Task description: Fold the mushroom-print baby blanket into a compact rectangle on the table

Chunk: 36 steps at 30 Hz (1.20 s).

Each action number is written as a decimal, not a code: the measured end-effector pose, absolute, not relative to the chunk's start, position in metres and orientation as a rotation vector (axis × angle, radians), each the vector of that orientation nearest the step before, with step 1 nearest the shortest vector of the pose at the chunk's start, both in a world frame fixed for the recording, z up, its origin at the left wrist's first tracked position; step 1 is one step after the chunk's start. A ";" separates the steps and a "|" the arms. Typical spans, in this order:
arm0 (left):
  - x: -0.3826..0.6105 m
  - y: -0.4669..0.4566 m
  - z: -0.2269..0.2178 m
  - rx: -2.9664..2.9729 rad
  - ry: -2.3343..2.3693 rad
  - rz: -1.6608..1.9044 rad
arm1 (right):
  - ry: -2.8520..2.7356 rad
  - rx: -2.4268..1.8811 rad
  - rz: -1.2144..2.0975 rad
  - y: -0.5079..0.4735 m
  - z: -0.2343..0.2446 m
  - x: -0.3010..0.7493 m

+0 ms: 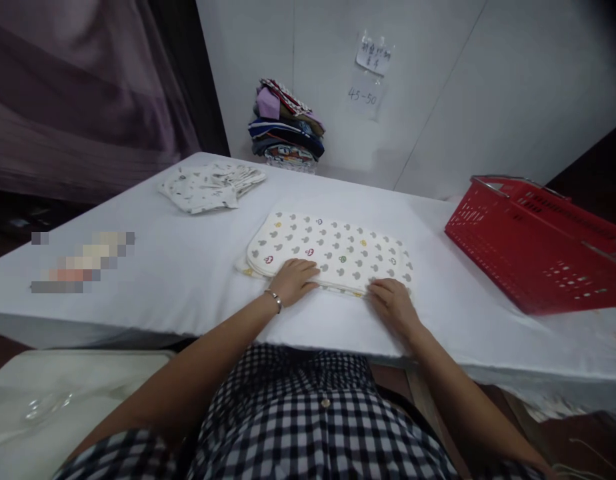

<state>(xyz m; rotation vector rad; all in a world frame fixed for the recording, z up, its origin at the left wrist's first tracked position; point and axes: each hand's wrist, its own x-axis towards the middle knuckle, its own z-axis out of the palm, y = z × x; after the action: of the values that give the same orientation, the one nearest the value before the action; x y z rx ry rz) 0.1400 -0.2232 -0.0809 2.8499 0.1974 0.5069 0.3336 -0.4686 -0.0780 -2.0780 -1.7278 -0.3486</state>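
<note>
A white folded cloth (333, 247) printed with grey, yellow, red and green mushroom shapes lies on the white-covered table in front of me. It is stacked in layers, and a lower layer juts out at the left front corner. My left hand (292, 280) rests on its front edge, fingers stretched flat over the top and thumb apart, with a silver bracelet at the wrist. Farther right, my right hand (393, 303) is at the same front edge, fingers bent together over the fabric. Its thumb is mostly hidden.
A white patterned cloth (208, 187) lies bunched at the back left of the table (188, 267). A red perforated basket (533, 247) stands at the right. Folded clothes (288, 127) are piled against the wall. A pixelated item (85, 260) lies left; a white bin (63, 393) sits below.
</note>
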 end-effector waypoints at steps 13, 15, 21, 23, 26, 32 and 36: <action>0.151 -0.231 -0.087 2.597 0.273 0.685 | -1.454 -2.044 -0.264 -0.449 -0.084 0.318; 0.151 -0.231 -0.088 2.590 0.276 0.702 | -1.502 -2.046 -0.308 -0.450 -0.086 0.317; 0.152 -0.232 -0.087 2.593 0.273 0.707 | -1.620 -2.032 -0.345 -0.454 -0.087 0.316; 0.152 -0.232 -0.088 2.596 0.269 0.712 | -1.626 -2.037 -0.350 -0.454 -0.086 0.316; 0.152 -0.232 -0.088 2.599 0.264 0.709 | -1.625 -2.042 -0.366 -0.453 -0.086 0.315; 0.153 -0.232 -0.088 2.608 0.285 0.668 | -1.632 -2.064 -0.368 -0.453 -0.088 0.315; 0.153 -0.232 -0.088 2.606 0.294 0.660 | -1.612 -2.067 -0.385 -0.451 -0.089 0.315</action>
<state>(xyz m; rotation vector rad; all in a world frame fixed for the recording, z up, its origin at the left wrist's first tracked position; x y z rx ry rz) 0.1534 -0.2320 -0.0883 2.6059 0.2943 0.6599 0.3154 -0.4512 -0.0894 -2.0669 -1.6117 -0.3855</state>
